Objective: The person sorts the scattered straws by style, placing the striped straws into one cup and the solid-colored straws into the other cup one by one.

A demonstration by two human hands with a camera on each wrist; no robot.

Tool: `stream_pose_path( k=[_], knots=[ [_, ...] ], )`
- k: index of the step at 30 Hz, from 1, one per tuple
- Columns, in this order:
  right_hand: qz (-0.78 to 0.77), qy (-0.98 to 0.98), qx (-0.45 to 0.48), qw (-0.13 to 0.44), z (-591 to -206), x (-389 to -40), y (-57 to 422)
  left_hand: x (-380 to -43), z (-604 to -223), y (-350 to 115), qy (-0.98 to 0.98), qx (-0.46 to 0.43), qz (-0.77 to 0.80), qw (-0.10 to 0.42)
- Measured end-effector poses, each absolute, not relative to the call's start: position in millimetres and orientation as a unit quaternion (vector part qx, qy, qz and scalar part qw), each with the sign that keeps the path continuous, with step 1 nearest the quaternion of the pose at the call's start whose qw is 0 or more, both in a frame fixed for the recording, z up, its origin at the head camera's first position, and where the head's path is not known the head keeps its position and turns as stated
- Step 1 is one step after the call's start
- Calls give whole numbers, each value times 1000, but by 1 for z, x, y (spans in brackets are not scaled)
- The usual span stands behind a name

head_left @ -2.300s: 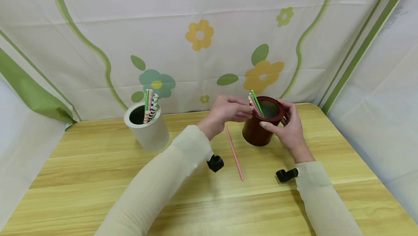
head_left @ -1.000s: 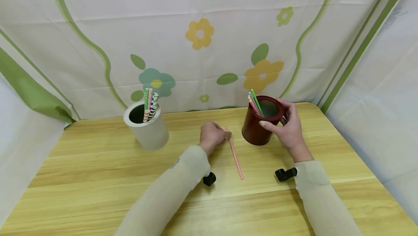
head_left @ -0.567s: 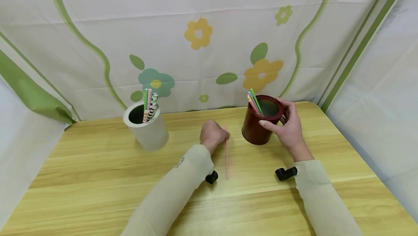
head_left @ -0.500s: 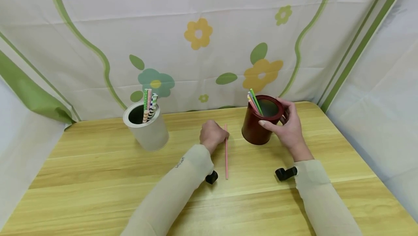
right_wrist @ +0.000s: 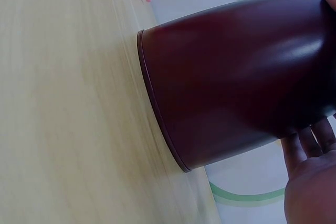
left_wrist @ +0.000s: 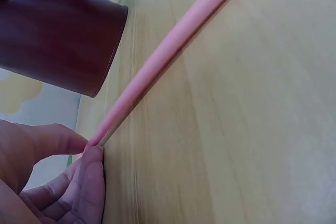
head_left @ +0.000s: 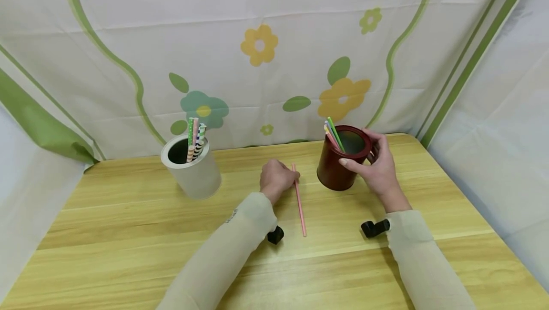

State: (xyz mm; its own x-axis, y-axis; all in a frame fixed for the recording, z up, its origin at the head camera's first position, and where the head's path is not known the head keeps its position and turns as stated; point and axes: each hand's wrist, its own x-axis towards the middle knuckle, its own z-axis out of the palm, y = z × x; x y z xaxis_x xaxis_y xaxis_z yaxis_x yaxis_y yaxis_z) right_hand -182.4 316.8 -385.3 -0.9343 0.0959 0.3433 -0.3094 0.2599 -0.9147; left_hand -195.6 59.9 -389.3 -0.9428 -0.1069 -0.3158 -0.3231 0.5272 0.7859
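Observation:
A pink straw point(head_left: 300, 210) lies low over the wooden table, slanting toward the viewer. My left hand point(head_left: 277, 176) pinches it near its far end between thumb point(left_wrist: 63, 139) and fingers. To the right, a dark red canister point(head_left: 336, 172) stands upright with several plain coloured straws point(head_left: 333, 134) leaning on the left of its rim. My right hand point(head_left: 377, 165) grips this canister near the top from the right, thumb on the front and fingers behind. In the right wrist view the canister wall point(right_wrist: 231, 77) fills the middle, its base at the table.
A white canister point(head_left: 196, 176) holding several patterned straws point(head_left: 196, 138) stands at the back left of the wooden table point(head_left: 128, 234). Behind the table hangs a flower-printed curtain point(head_left: 266, 86). Black wrist cameras point(head_left: 276, 235) sit at both cuffs.
My left hand has moved from the red canister's rim down to the pink straw and pinches it. The straw's near end has swung left, then slightly back right. My right hand keeps its grip.

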Motion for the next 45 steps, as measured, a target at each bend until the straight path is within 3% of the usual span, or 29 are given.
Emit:
stream_pose_path(
  k=[32, 45],
  knots=[
    [601, -778, 72, 169, -388, -182, 317, -190, -399, 39, 694, -155, 693, 120],
    [601, -778, 71, 168, -386, -182, 317, -187, -402, 32, 644, -179, 740, 78]
  ],
)
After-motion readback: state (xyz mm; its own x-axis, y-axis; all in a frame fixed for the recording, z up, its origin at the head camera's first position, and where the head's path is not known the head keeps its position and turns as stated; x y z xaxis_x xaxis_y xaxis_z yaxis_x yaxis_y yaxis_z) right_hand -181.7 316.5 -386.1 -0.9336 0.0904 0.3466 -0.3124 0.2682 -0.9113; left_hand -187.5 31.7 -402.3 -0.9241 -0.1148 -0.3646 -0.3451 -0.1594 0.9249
